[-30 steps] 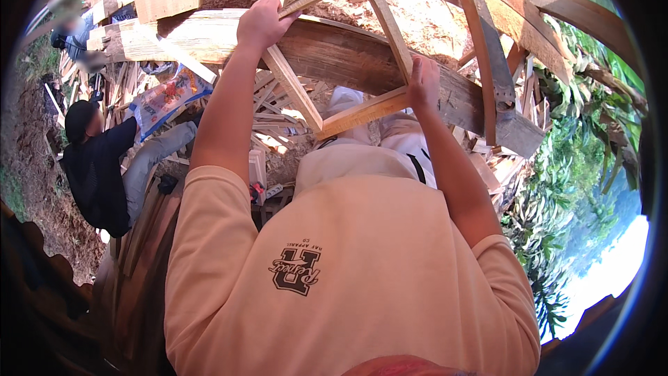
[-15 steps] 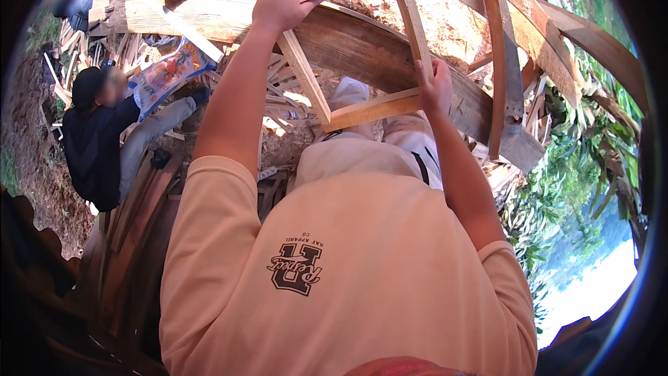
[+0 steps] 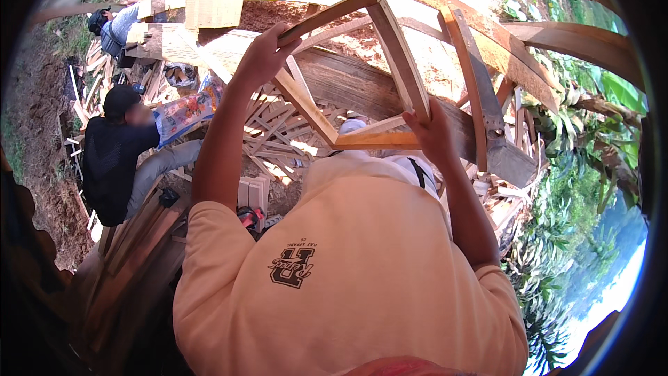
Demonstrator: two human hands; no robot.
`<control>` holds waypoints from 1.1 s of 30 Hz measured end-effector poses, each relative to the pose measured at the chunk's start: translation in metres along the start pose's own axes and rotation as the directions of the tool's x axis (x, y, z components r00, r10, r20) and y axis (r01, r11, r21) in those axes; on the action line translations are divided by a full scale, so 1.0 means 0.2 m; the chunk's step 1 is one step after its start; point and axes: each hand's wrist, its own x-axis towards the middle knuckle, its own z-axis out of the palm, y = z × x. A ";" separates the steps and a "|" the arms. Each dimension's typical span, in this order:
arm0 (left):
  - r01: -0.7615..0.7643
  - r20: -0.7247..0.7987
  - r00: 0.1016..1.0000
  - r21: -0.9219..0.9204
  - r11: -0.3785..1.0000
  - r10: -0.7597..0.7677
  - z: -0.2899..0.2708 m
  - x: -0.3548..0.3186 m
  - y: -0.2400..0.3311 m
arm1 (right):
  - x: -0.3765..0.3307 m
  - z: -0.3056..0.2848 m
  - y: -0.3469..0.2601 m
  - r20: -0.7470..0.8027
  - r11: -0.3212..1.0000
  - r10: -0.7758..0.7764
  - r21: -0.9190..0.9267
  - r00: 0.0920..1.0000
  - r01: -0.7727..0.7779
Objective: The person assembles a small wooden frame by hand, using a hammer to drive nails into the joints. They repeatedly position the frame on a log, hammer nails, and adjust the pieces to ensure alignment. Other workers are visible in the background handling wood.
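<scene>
I hold a square frame of light wooden slats [image 3: 398, 56] up in front of me, above my pale yellow shirt. My left hand [image 3: 261, 56] is closed around the frame's upper left slat near a corner. My right hand [image 3: 431, 134] grips the lower right corner, thumb over the slat. The frame is tilted, with one corner pointing up. Behind it lie thick weathered wooden beams [image 3: 362, 87].
A person in black [image 3: 111, 160] sits at the left beside a colourful bag [image 3: 184, 111]. Another person [image 3: 111, 24] crouches at the far upper left. Loose wooden slats [image 3: 268, 132] are piled on the red earth. Planks [image 3: 132, 251] lean at lower left; greenery [image 3: 577, 195] fills the right.
Both hands keep their hold on the frame. The frame rose slightly, then came lower in the view, and its tilt has changed a little.
</scene>
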 end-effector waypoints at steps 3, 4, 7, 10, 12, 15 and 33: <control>-0.166 -0.205 0.969 -0.122 0.978 0.139 -0.21 -0.24 0.14 | -0.30 -0.31 -0.30 0.134 0.945 -0.309 0.157 0.942 0.288; -0.269 -0.255 0.937 -0.087 0.959 0.240 -0.24 -0.29 0.16 | -0.34 -0.38 -0.34 0.221 0.917 -0.372 0.239 0.901 0.320; -0.548 -0.298 0.803 -0.030 0.836 0.515 -0.28 -0.30 0.09 | -0.38 -0.45 -0.40 0.416 0.828 -0.550 0.386 0.724 0.408; -0.556 -0.340 0.721 0.236 0.797 0.604 -0.25 -0.29 0.17 | -0.34 -0.34 -0.41 0.472 0.775 -0.614 0.212 0.632 0.595; -0.473 -0.337 0.740 0.354 0.807 0.582 -0.16 -0.29 0.02 | -0.32 -0.18 -0.36 0.396 0.710 -0.657 0.040 0.641 0.703; -0.391 -0.332 0.815 0.292 0.873 0.476 0.02 -0.33 -0.19 | -0.17 0.04 -0.12 0.408 0.547 -0.662 -0.309 0.629 0.778; 0.011 -0.443 0.876 -0.374 0.927 -0.189 0.50 -0.27 -0.53 | 0.14 0.20 0.19 0.393 0.376 -0.695 -0.515 0.602 0.771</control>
